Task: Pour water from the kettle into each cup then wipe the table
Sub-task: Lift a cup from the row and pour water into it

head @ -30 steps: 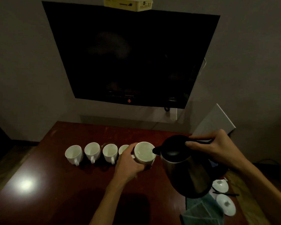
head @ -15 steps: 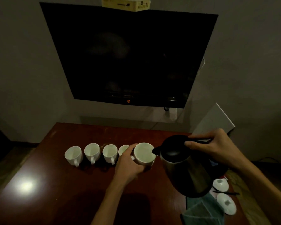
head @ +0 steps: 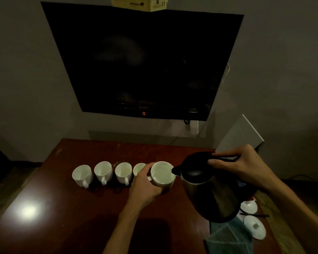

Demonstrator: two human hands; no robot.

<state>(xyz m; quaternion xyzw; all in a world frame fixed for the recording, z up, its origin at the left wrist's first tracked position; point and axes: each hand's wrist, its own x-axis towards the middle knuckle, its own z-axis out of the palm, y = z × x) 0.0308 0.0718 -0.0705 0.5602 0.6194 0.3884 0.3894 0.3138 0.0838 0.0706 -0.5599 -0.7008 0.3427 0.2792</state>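
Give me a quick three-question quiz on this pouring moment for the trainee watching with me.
1. True or false: the kettle stands flat on the table.
2. How many white cups stand in the row apart from the held cup?
3. Which of the hands grips the kettle handle: A left hand, B right hand?

Key: 1 false, it is lifted and tilted, spout at the held cup's rim; 2 four; 3 B.
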